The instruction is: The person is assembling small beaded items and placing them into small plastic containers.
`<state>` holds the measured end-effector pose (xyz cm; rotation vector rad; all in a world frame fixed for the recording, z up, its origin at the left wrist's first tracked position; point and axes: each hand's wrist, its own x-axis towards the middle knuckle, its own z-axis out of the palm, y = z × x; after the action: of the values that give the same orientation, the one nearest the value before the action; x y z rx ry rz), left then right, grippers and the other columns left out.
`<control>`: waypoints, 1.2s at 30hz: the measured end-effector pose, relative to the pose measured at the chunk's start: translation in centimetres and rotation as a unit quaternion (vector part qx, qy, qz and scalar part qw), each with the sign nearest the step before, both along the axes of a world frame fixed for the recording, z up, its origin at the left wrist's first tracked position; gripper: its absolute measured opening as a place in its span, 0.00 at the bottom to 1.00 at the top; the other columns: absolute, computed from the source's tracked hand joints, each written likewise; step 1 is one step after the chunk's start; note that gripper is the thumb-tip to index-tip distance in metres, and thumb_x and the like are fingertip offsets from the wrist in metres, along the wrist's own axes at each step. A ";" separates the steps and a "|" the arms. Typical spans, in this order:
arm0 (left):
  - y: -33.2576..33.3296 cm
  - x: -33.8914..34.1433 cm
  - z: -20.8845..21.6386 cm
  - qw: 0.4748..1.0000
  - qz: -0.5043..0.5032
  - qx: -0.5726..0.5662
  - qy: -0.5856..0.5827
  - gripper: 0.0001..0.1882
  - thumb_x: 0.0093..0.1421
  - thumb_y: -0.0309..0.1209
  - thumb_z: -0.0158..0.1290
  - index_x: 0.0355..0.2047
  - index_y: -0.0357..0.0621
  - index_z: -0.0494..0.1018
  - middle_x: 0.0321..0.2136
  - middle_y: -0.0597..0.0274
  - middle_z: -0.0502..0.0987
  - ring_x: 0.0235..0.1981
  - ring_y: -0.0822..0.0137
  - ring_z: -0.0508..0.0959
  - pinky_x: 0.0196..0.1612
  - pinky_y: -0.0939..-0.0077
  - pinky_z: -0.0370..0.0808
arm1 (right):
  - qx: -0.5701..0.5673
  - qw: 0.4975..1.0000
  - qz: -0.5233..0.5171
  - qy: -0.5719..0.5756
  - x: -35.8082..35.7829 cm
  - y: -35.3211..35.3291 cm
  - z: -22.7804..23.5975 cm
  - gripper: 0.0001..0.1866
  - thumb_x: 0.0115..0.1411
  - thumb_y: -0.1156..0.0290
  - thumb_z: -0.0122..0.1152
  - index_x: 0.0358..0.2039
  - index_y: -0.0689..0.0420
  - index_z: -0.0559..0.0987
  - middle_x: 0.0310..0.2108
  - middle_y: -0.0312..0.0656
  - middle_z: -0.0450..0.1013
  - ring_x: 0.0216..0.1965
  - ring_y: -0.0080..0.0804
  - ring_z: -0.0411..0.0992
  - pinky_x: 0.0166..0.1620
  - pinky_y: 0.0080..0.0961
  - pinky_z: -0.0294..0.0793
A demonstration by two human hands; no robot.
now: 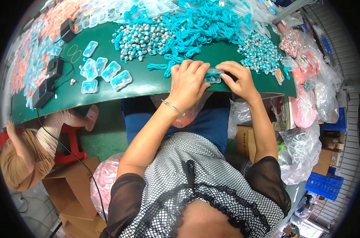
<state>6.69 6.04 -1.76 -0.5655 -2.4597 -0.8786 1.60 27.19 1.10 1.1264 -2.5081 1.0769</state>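
Note:
Both my hands meet at the near edge of the green table [148, 85]. Between them is a small clear plastic case [214, 75] with turquoise contents. My left hand [188, 81] grips its left end, fingers curled over it, a thin bracelet on the wrist. My right hand [237, 77] pinches its right end. Just beyond the hands lie loose turquoise cords [195, 27] and heaps of grey-and-turquoise earplugs [142, 39]. A second heap of earplugs [259, 53] lies to the right.
Several filled clear cases [106, 71] lie at the left of the table, near black boxes [45, 85] with a cable. Plastic bags [307, 107] pile up at the right. Another person [25, 154] sits at lower left by a red stool and cardboard boxes [65, 190].

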 end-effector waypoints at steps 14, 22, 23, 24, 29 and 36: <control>-1.0 0.1 1.2 0.989 -0.079 0.080 0.094 0.11 0.55 0.34 0.61 0.34 0.42 0.76 0.29 0.60 0.73 0.34 0.58 0.72 0.38 0.64 0.68 | -0.067 0.997 -0.028 -0.017 3.3 -1.8 0.4 0.13 0.53 0.80 0.65 0.41 0.62 0.80 0.35 0.44 0.75 0.33 0.34 0.75 0.36 0.26 0.74; -10.1 4.2 2.8 0.987 0.114 -0.040 0.102 0.12 0.56 0.35 0.61 0.38 0.43 0.77 0.37 0.57 0.78 0.38 0.55 0.77 0.40 0.62 0.72 | -0.117 0.990 0.008 -0.075 3.4 -5.5 0.6 0.19 0.54 0.79 0.65 0.48 0.61 0.78 0.44 0.44 0.76 0.40 0.31 0.76 0.45 0.25 0.75; -12.3 4.3 2.6 0.979 0.163 -0.060 0.105 0.13 0.56 0.35 0.62 0.39 0.43 0.77 0.38 0.56 0.78 0.39 0.54 0.77 0.41 0.61 0.73 | -0.130 0.988 -0.025 -0.074 3.1 -5.4 0.1 0.19 0.55 0.80 0.64 0.48 0.61 0.78 0.44 0.44 0.76 0.39 0.31 0.76 0.45 0.25 0.76; -14.1 4.3 2.4 0.970 0.206 -0.077 0.107 0.13 0.56 0.34 0.62 0.39 0.43 0.77 0.38 0.56 0.78 0.39 0.54 0.77 0.41 0.61 0.73 | -0.106 0.991 -0.048 -0.060 2.7 -5.0 -0.1 0.15 0.56 0.80 0.62 0.46 0.60 0.79 0.42 0.44 0.76 0.38 0.31 0.76 0.43 0.25 0.76; -18.8 4.6 1.8 0.941 0.294 -0.137 0.095 0.14 0.54 0.35 0.62 0.40 0.45 0.77 0.38 0.61 0.77 0.39 0.56 0.75 0.41 0.61 0.70 | -0.088 0.995 -0.044 -0.020 1.9 -7.0 0.1 0.10 0.56 0.81 0.62 0.39 0.59 0.81 0.38 0.45 0.77 0.38 0.36 0.76 0.41 0.27 0.76; -18.2 4.4 1.7 0.931 0.333 -0.127 0.085 0.14 0.52 0.37 0.63 0.38 0.49 0.78 0.40 0.66 0.76 0.42 0.59 0.73 0.43 0.62 0.67 | 0.024 0.989 -0.020 0.144 -0.1 -11.8 0.5 0.10 0.52 0.74 0.66 0.36 0.52 0.81 0.34 0.35 0.75 0.41 0.35 0.72 0.45 0.34 0.65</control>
<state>11.11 -12.17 -0.08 0.1264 -2.3627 -0.2285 1.50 15.35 1.61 1.1474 -2.3295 0.7829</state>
